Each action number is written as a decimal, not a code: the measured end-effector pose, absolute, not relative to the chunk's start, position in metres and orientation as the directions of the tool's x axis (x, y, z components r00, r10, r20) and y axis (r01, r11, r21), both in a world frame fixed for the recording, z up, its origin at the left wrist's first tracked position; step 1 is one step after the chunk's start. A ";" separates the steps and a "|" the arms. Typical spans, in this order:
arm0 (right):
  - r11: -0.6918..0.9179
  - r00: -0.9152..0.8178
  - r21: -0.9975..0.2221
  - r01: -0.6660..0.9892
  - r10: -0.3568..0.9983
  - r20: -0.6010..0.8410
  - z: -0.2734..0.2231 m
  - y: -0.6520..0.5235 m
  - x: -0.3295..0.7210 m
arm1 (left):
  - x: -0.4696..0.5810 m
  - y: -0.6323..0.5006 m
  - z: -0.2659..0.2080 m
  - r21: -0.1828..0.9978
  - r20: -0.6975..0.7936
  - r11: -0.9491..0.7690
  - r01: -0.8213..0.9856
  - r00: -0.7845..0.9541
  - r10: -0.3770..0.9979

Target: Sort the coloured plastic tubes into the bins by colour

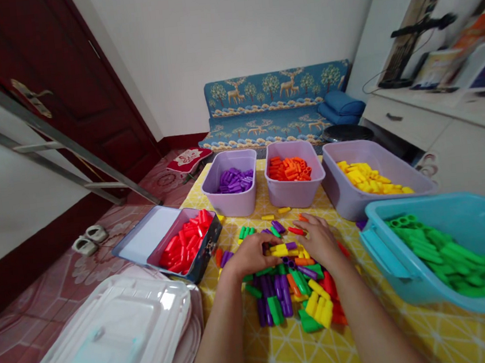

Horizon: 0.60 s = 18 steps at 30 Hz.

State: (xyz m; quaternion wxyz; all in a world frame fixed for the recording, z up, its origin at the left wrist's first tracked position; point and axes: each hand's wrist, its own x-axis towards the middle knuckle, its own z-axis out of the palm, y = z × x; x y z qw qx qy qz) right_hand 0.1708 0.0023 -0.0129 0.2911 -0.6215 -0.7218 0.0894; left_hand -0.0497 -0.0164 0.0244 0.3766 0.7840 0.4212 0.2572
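Observation:
A heap of short plastic tube pieces in purple, green, yellow, orange and red lies on the table, with purple pieces (285,295) at its near side. My left hand (254,254) is at the heap's left, its thumb and fingers closed around yellow pieces (279,250). Over the right side of the heap, my right hand (317,236) has its fingers stretched out and apart. A red piece (296,230) lies by its fingertips, and an orange piece (303,217) shows beside its forefinger.
Lilac tubs hold purple (231,204), orange (291,193) and yellow (340,194) pieces at the back. A turquoise tub (383,247) of green pieces stands right. Left are a hinged box (144,238) with red pieces and stacked lids (154,329). Yellow cloth (296,360) covers the table.

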 end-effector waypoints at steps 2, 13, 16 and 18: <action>0.209 -0.040 -0.481 0.852 0.940 0.337 -0.013 0.003 0.170 | -0.048 -0.016 0.024 0.832 0.062 -0.312 0.460 0.480 0.875; 0.205 -0.086 -0.418 0.885 0.954 0.286 -0.016 0.002 0.174 | -0.041 -0.009 0.011 0.895 0.105 -0.199 0.399 0.245 0.964; 0.195 -0.073 -0.494 0.847 0.964 0.254 -0.015 0.002 0.174 | -0.040 -0.009 0.005 0.864 0.142 -0.246 0.440 0.256 0.956; 0.171 -0.050 -0.538 0.825 0.971 0.233 -0.015 0.002 0.173 | -0.039 -0.008 0.001 0.851 0.158 -0.269 0.450 0.269 0.950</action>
